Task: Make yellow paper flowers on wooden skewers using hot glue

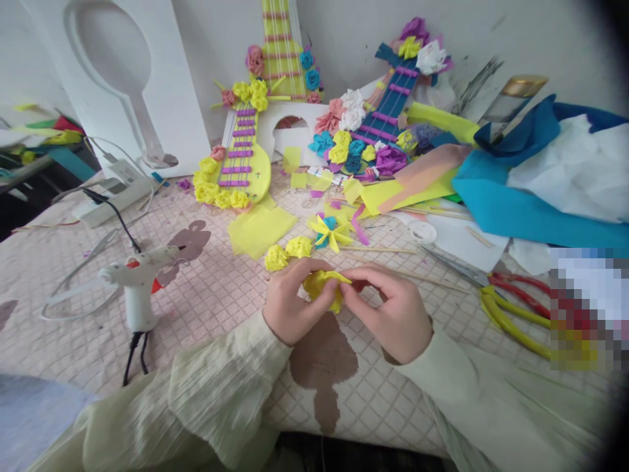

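Between my two hands is a yellow crepe paper flower (pixel 322 282), its edge ruffled. My left hand (pixel 295 298) wraps around its left side, thumb pressed on the front. At its right edge, my right hand (pixel 390 305) pinches the paper between thumb and fingers. Just beyond my left hand lie two finished-looking yellow paper roses (pixel 276 257). A yellow star-shaped paper piece (pixel 333 234) rests behind the flower, over a bit of blue paper. Yellow paper sheets (pixel 260 229) are spread farther back on the table.
A white glue gun (pixel 140 285) stands at left, its cord near a power strip (pixel 115 196). Scissors (pixel 511 301) with red and yellow handles lie at right. Flower-decorated paper instruments (pixel 246 154) lean at the back. Blue paper (pixel 531 196) is heaped at right.
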A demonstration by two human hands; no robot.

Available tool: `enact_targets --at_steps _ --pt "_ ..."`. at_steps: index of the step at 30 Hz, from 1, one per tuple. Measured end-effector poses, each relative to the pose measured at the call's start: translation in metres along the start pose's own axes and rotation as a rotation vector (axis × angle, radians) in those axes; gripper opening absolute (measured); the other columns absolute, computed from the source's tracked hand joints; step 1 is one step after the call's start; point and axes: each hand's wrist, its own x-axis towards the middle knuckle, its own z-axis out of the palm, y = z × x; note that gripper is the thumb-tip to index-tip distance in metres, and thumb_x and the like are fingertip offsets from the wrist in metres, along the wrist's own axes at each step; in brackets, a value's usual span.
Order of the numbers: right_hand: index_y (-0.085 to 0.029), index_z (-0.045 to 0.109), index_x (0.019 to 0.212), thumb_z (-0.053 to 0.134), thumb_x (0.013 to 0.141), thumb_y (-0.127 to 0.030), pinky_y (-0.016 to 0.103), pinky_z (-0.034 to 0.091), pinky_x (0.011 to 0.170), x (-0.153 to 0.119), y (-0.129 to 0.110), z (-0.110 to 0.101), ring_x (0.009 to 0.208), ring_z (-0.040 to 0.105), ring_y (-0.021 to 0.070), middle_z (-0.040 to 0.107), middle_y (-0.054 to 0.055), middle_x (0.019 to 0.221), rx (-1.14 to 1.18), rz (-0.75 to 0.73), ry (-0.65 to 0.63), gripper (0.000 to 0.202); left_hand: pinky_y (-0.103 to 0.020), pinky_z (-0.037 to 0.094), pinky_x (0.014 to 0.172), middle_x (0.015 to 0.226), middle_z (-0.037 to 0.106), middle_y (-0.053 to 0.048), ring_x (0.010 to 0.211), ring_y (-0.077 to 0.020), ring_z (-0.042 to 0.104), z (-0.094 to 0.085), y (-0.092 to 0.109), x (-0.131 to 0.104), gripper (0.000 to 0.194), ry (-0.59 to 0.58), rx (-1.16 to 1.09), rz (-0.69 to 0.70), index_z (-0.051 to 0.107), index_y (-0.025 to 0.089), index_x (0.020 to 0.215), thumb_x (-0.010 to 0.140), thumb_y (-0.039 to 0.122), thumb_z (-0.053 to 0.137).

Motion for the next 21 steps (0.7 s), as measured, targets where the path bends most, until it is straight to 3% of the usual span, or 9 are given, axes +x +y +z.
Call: enact_targets --at_steps 5,11,14,16,21 --pt "-0.013 0.064 0.079 0.056 0.073 -0.013 0.024 0.049 0.061 -0.001 0.005 0.0 0.061 0.057 0.0109 0.064 0.004 0.072 -0.028 -0.032 -0.003 0.01 -0.024 0.049 0.061 0.077 0.065 -0.003 0.07 -0.0133 0.06 0.0 -0.001 0.003 0.013 -0.025 -0.066 -0.162 0.06 0.016 0.082 0.072 0.025 0.058" --pt "-0.011 0.066 0.086 0.056 0.076 -0.016 0.027 0.049 0.062 -0.004 0.008 0.001 0.065 0.058 0.0129 0.063 0.006 0.072 -0.068 -0.067 -0.058 0.015 -0.026 0.049 0.062 0.072 0.063 -0.003 0.068 -0.0135 0.058 0.001 -0.005 0.001 0.012 -0.005 -0.045 -0.129 0.06 0.015 0.078 0.072 0.026 0.058" --pt "-0.013 0.066 0.087 0.057 0.076 -0.02 0.029 0.051 0.066 -0.003 0.009 0.0 0.068 0.06 0.0135 0.066 0.007 0.08 0.03 0.033 -0.044 0.016 -0.026 0.049 0.066 0.084 0.062 -0.005 0.076 -0.0141 0.058 0.0 -0.005 0.002 0.019 -0.043 -0.203 -0.144 0.059 0.016 0.088 0.074 0.028 0.057" --pt "-0.014 0.066 0.088 0.059 0.074 -0.025 0.03 0.052 0.069 0.0 0.009 -0.002 0.073 0.062 0.0148 0.068 0.007 0.087 0.143 0.164 -0.042 0.019 -0.025 0.049 0.066 0.092 0.061 -0.006 0.081 -0.0147 0.058 -0.001 -0.005 0.004 0.023 -0.057 -0.375 -0.224 0.057 0.017 0.093 0.073 0.029 0.059" --pt "-0.017 0.066 0.088 0.06 0.072 -0.035 0.032 0.053 0.068 0.008 0.009 -0.009 0.076 0.063 0.0171 0.068 0.006 0.088 0.294 0.369 -0.111 0.024 -0.022 0.049 0.06 0.076 0.062 -0.001 0.067 -0.0109 0.059 -0.004 -0.006 0.009 0.021 -0.098 -0.703 -0.49 0.057 0.016 0.083 0.067 0.027 0.065"
